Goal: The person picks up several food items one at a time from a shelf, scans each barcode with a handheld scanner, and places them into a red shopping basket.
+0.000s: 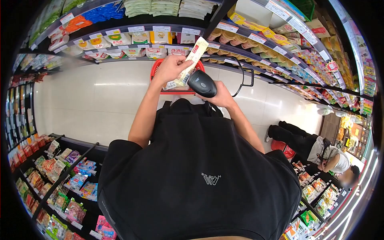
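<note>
My left hand (171,69) is closed on a long, narrow, pale yellow food packet (197,51) with red print, which slants up and to the right. In my right hand (222,96) is a black handheld barcode scanner (202,84). The scanner's front end is right by the lower part of the packet. Below both hands stands a red shopping basket (153,71), partly hidden by my hands and body. Another packet (169,85) with a printed label shows at the basket, under my left hand.
Shelves with bagged goods (118,39) and cups (227,37) run along the front. A thin black bent bar (252,78) juts out right of the basket. More racks of packets (76,180) flank me. At the right, a person (316,148) stands near another red basket (283,148) on the pale tiled floor (108,92).
</note>
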`<state>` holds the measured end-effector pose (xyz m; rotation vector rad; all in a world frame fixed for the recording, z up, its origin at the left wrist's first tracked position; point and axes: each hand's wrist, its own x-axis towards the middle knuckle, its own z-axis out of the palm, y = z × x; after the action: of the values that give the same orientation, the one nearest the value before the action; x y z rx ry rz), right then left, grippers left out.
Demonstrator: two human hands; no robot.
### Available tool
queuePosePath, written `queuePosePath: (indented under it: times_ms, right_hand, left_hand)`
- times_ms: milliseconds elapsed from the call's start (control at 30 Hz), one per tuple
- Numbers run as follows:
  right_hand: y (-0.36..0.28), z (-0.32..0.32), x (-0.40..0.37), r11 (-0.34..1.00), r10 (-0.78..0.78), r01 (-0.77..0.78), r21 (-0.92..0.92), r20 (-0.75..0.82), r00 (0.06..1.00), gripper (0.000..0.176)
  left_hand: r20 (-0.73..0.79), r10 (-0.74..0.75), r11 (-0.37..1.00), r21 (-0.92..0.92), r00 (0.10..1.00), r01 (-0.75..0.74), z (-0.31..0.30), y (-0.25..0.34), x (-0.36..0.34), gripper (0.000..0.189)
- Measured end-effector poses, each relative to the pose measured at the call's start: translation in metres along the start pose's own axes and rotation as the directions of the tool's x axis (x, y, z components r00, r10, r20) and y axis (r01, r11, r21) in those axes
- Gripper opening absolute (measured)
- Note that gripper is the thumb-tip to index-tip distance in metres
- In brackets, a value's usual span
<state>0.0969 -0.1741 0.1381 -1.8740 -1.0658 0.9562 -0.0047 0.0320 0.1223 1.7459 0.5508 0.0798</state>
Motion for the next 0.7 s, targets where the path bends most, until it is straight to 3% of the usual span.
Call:
queuePosePath:
  times_ms: [300,400,700]
  right_hand:
    - [-0.010,0.007,0.004,0.999,-0.033,0.034,-0.023,0.045,0.998,0.035]
    - [-0.007,0.008,0.006,0.998,-0.048,0.049,-0.032,0.044,0.998,0.036]
    - [-0.011,0.010,0.007,0.998,-0.037,0.041,-0.050,0.070,0.997,0.037]
  left_hand:
    - [-0.051,0.086,0.995,0.053,0.995,-0.083,0.004,-0.015,0.007,0.040]
    - [-0.034,0.099,0.992,0.085,0.994,-0.096,0.002,-0.015,0.006,0.030]
    - [-0.032,0.070,0.995,0.079,0.997,-0.067,0.001,-0.012,0.001,0.032]
